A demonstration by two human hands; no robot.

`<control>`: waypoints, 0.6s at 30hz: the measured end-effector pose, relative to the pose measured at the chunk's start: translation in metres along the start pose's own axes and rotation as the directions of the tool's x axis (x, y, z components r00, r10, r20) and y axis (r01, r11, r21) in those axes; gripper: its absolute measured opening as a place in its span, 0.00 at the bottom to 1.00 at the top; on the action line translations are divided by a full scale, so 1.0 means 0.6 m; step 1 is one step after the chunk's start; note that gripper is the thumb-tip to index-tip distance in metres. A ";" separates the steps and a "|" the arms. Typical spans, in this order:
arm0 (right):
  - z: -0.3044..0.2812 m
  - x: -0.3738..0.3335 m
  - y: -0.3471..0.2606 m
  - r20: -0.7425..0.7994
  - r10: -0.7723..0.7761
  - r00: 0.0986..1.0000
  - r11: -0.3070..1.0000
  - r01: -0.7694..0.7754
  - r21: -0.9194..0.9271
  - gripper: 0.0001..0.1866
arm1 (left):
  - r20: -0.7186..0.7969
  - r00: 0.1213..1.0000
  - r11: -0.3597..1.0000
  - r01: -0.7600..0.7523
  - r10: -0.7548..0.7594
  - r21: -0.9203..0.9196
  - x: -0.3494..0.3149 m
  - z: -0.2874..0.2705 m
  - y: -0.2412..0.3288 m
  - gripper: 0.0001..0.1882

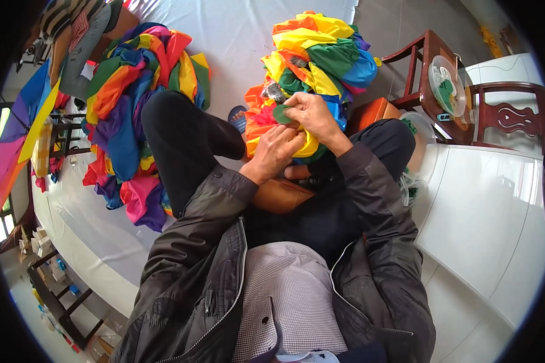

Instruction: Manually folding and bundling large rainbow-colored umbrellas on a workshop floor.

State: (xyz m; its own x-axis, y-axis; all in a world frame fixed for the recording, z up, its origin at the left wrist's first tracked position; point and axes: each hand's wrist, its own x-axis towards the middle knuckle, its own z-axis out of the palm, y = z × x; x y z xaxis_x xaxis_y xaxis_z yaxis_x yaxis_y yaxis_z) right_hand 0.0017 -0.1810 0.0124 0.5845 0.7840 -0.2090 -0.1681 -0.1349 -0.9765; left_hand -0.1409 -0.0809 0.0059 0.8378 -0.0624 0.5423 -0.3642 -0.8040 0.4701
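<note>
Both hands meet in front of my lap at the near end of a heaped rainbow-coloured cloth (330,60). My right hand (321,121) is closed in a pinch on a small, rounded green fabric piece (281,114). Just below and left of it, my left hand (274,152) has its fingers curled against the orange and yellow cloth. What those fingertips grip is hidden. A grey, shiny bit (275,92) shows on the cloth above my hands.
Left of my knee lies another rainbow cloth heap (124,130). An open rainbow umbrella (27,130) stands farther left, near another person (72,36). On the right, a wooden chair (424,66) bears a clear tub (457,100) with green pieces. An orange box-like object (369,114) is by my right knee.
</note>
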 end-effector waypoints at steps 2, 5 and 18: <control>-0.010 -0.018 -0.016 -0.074 -0.001 0.997 0.974 -0.016 -0.225 0.08 | -0.008 1.000 1.000 -0.006 0.006 0.019 -0.005 -0.003 0.003 0.22; -0.013 -0.049 -0.027 -0.139 -0.032 0.990 0.922 -0.024 -0.385 0.08 | -0.014 1.000 1.000 -0.008 0.009 0.006 -0.010 -0.003 0.000 0.21; 0.021 -0.129 0.001 -0.414 -0.197 0.889 0.887 -0.018 -0.461 0.09 | -0.090 0.996 0.995 0.013 -0.022 -0.103 -0.017 0.015 -0.005 0.17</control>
State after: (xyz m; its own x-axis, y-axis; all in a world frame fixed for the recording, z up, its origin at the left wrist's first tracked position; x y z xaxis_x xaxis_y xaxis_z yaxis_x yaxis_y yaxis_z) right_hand -0.0534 -0.2339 0.0287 0.8810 0.4729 -0.0151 0.2066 -0.4132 -0.8869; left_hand -0.1447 -0.0835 -0.0074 0.8057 0.0093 0.5923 -0.3929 -0.7399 0.5461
